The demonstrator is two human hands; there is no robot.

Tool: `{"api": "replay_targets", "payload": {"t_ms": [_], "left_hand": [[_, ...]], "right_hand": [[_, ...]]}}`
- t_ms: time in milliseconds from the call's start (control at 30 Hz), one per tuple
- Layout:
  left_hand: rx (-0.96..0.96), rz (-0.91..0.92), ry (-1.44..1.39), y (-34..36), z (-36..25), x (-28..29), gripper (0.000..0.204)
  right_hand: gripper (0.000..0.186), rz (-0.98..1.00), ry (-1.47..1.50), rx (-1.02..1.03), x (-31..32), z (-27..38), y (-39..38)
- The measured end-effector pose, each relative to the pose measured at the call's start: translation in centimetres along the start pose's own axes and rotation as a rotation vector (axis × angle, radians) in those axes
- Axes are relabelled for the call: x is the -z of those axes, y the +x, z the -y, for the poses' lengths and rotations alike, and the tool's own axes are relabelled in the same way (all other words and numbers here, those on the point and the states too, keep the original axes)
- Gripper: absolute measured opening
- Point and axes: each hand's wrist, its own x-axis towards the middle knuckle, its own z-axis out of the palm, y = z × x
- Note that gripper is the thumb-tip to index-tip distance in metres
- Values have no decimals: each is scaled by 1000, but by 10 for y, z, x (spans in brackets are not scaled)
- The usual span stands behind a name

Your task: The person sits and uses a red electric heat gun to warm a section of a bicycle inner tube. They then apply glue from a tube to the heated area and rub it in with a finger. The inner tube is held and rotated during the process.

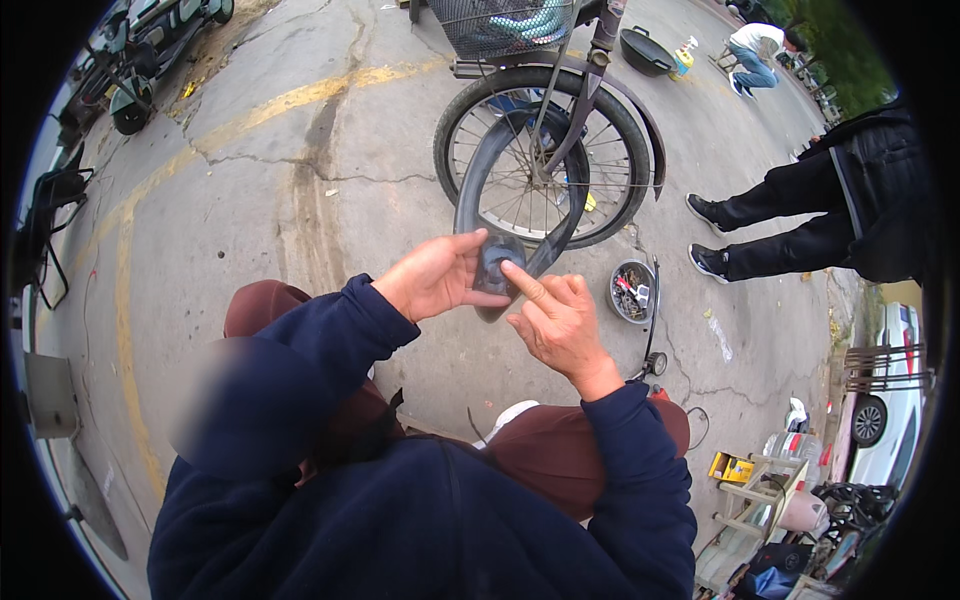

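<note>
Holds grey-black looped rubber inner tube (471, 200) at twelve o'clock within pinching grip of left hand (440, 275), likely steadying flattened section (493, 252); touches there with index finger (526, 281) of empty, slack-gripped right hand (562, 325).

The inner tube (468, 192) is dark grey-black, with a duller spot (494, 255) that might be bluish, hard to say since it's partly covered. Tyre (441, 140) is plain black, basket (470, 28) a dark mesh. Sleeves (640, 440) are navy, trousers (545, 455) maroon. Grey ground (250, 210) has yellow painted lines (126, 310), and the bystander's 2 black shoes (708, 262) have white soles.
</note>
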Motion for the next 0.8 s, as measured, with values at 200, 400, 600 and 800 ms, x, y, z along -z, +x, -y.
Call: {"api": "replay_targets", "payload": {"t_ms": [200, 400, 600, 800], "left_hand": [[-11, -8, 14, 1, 1, 1, 38], [-48, -20, 31, -1, 1, 0, 39], [-19, 18, 28, 2, 6, -1, 37], [-85, -7, 58, -3, 5, -2, 34]], "right_hand": [[28, -23, 24, 70, -4, 3, 2], [31, -76, 52, 43, 1, 5, -4], [34, -11, 15, 13, -7, 5, 1], [34, -16, 9, 7, -3, 13, -3]]}}
